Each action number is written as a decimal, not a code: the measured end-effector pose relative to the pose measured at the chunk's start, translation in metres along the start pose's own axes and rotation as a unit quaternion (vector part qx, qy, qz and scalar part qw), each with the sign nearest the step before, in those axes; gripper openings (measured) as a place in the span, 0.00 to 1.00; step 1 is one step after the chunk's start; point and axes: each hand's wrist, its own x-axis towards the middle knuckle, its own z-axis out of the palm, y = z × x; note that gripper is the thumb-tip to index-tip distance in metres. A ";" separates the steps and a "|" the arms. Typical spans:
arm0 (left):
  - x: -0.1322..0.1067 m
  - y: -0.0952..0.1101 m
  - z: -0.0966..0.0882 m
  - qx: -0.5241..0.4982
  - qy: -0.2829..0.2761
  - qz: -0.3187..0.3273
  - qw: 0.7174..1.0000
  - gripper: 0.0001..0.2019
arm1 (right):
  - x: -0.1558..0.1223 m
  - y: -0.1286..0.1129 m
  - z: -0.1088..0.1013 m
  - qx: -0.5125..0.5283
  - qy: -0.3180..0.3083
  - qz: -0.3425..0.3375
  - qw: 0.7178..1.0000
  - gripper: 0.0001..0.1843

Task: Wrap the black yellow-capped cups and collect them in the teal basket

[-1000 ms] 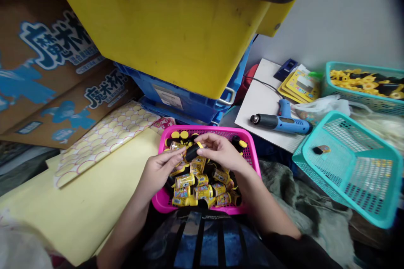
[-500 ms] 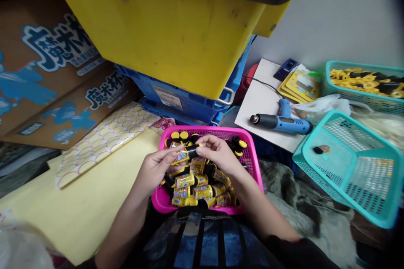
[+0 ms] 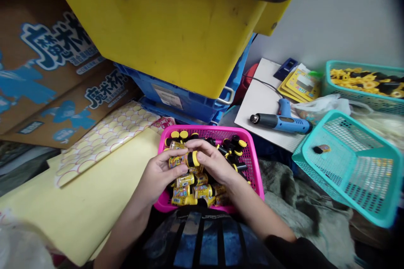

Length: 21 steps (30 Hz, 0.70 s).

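Note:
Above a pink basket [image 3: 258,172], both hands are on one small black bottle [image 3: 183,160] with a yellow cap and a printed yellow wrapper. My left hand [image 3: 162,173] is closed around the wrapped end, thumb below and fingers above. At the capped end, my right hand [image 3: 212,160] grips with thumb and fingers, the yellow cap showing beside the thumb. Under the hands lie several wrapped yellow bottles [image 3: 202,191] toward the near side. Bare black bottles with yellow caps [image 3: 237,146] lie at the basket's far right.
A blue heat gun [image 3: 280,123] rests on a white board to the right. Beyond it stand a tilted teal basket [image 3: 344,168] holding one small bottle and another teal basket [image 3: 362,89] of yellow parts. Yellow sticker sheets [image 3: 104,185] lie left; a yellow bin [image 3: 176,33] looms ahead.
The bottle has turned in my fingers, and its yellow cap now faces more toward me. My right hand has shifted slightly down and left, uncovering more black bottles.

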 end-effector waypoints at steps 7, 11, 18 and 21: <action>-0.001 -0.008 0.008 -0.044 -0.006 -0.002 0.999 0.18 | -0.001 0.013 0.001 0.070 -0.040 0.079 0.994 0.39; -0.001 -0.008 0.009 -0.076 0.009 -0.023 0.997 0.19 | -0.005 0.004 -0.005 -0.012 0.006 -0.007 1.000 0.31; -0.002 -0.010 0.012 -0.109 0.012 -0.021 0.994 0.20 | -0.007 0.007 0.002 -0.044 0.055 -0.068 0.995 0.26; -0.002 -0.011 0.015 -0.124 0.011 -0.007 0.992 0.18 | -0.014 0.011 0.007 -0.066 0.111 -0.082 0.988 0.25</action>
